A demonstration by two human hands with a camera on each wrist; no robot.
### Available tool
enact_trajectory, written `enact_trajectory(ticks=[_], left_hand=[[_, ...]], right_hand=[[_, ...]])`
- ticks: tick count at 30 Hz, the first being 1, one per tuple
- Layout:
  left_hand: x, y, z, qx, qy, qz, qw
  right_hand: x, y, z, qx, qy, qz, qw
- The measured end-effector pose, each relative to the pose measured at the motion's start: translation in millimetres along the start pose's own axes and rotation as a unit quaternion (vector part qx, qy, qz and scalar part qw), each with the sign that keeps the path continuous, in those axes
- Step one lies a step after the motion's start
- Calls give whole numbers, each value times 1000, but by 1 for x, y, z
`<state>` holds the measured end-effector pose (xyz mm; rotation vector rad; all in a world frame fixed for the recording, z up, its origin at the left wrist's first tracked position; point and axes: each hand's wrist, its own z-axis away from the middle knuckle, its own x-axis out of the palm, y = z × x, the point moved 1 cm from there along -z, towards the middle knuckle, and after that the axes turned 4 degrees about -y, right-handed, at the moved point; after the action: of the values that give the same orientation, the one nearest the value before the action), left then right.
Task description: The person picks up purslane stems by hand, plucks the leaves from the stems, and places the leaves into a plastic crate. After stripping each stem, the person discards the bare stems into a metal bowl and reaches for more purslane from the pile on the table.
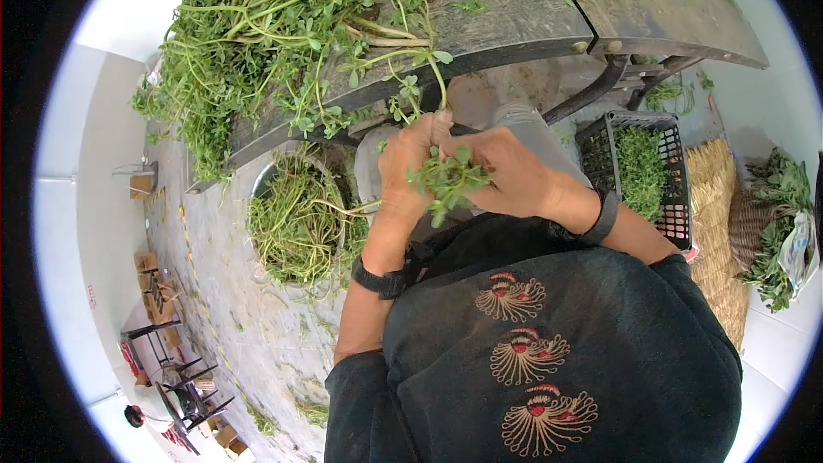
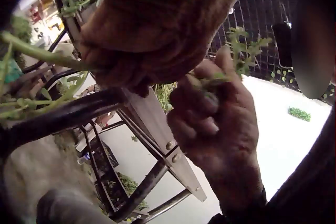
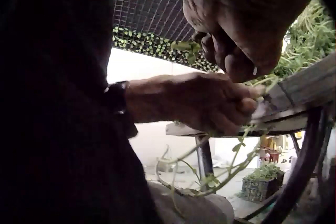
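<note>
Both hands meet in front of the chest in the head view. The left hand [image 1: 401,165] grips a green leafy stem [image 1: 444,90], whose thick stalk sticks up past the thumb; in the right wrist view, thin trailing stems [image 3: 220,179] hang below this hand. Close against it, the right hand [image 1: 519,173] pinches a small leafy sprig [image 1: 450,180] between thumb and curled fingers. The left wrist view also shows leaves [image 2: 244,50] standing out beside the right hand. A large heap of the same greens [image 1: 266,34] lies on the table just beyond the hands.
The dark table [image 1: 514,26] has a curved front edge and metal legs. Below left, a bucket [image 1: 260,184] is full of stems. At right stand a black crate [image 1: 591,159] of leafy tops, a straw mat [image 1: 710,206] and a woven basket [image 1: 744,231]. Scraps litter the floor [image 1: 257,326].
</note>
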<state>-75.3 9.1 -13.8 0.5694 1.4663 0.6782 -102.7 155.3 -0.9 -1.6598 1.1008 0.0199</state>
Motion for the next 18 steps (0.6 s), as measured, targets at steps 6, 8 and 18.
enact_trajectory(ticks=[6,8,18], left_hand=[[5,-21,-13,-65,28,40,997],[2,-19,-11,-32,32,38,998],[22,-7,19,89,94,-74,989]], right_hand=[[0,-6,7,-13,-48,-44,998],[-7,13,2,-209,101,307,923],[-14,32,10,284,145,-405,857]])
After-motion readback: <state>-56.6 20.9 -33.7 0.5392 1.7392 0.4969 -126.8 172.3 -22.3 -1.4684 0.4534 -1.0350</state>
